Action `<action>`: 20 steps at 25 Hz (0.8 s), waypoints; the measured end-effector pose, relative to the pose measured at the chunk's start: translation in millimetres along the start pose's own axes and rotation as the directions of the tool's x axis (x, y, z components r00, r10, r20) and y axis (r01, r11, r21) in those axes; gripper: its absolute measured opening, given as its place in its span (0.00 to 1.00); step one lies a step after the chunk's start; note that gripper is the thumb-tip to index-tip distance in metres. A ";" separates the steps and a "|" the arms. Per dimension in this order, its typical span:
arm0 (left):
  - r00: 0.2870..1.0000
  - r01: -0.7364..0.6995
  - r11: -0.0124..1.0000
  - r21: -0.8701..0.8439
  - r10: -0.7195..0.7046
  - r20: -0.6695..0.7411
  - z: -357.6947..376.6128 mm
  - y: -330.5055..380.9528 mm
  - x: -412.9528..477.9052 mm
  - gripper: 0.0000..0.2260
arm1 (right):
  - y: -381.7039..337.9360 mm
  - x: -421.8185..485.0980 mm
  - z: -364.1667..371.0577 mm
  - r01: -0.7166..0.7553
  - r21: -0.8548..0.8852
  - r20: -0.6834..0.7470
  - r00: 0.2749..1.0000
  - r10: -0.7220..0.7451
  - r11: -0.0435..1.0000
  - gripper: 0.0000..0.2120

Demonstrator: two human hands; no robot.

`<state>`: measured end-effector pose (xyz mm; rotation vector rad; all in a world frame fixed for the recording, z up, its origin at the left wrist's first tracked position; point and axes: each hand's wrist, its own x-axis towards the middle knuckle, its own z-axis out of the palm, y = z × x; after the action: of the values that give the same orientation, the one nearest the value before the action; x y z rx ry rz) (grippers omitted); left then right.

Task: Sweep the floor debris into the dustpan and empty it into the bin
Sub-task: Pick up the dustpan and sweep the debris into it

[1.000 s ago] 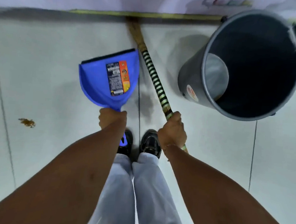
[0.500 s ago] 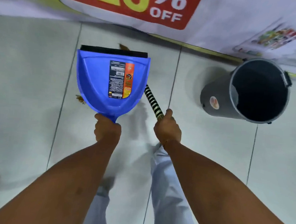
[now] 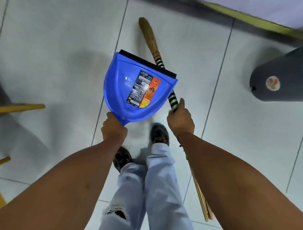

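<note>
bottom of frame: two bare forearms run up toward centre, with pale blue jeans (image 3: 152,195) between them, ripped at one knee. dark shoes (image 3: 159,133) stand on pale floor tiles (image 3: 54,36), one ahead of the other.

lower right: thin straw-coloured broom bristles (image 3: 202,199) trail back along the right forearm.

centre: left hand (image 3: 114,129) wrapped tight round the neck of the blue dustpan (image 3: 128,95), fingers curled closed. pan held tilted with its inside facing the camera, black rubber lip (image 3: 147,63) at the far edge, and a black/orange label (image 3: 144,89) stuck inside. no debris visible in the pan.

right of centre: right hand (image 3: 181,119) fisted round the broom handle (image 3: 172,100), thumb laid up along it. the handle is banded black and pale green, passes behind the pan's right corner and comes out beyond the lip, ending in a tan fibre-wrapped tip (image 3: 149,35) in the upper centre of the frame. cannot tell whether the tip touches the floor.

left edge: yellow furniture legs (image 3: 16,107), blurred; a yellow rounded shape at lower left.

right edge, upper: grey bin (image 3: 282,79), partly cut off by the frame, round sticker on its side, well apart from the pan.

top: yellow-green strip (image 3: 252,18) along the base of a white surface, blurred.
</note>
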<state>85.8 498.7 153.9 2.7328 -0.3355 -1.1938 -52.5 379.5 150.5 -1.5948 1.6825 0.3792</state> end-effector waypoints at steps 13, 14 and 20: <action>0.988 0.154 0.965 0.212 -0.149 -0.040 28.6 -137.3 168.6 0.22 | 79.9 66.3 142.0 -0.094 -0.199 0.057 0.993 0.108 0.975 0.22; 0.989 0.150 0.965 0.214 -0.145 -0.037 32.9 -138.3 184.7 0.23 | 85.1 75.5 151.1 -0.109 -0.211 0.059 0.990 0.124 0.971 0.21; 0.990 0.038 0.896 0.443 0.026 -0.138 41.5 -144.1 261.4 0.28 | 114.3 93.2 177.8 -0.038 -0.312 0.076 0.995 0.065 0.949 0.17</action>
<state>248.9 568.6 -89.7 3.1845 -0.6575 -1.0185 -95.0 453.6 -64.1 -1.7325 1.6620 0.7610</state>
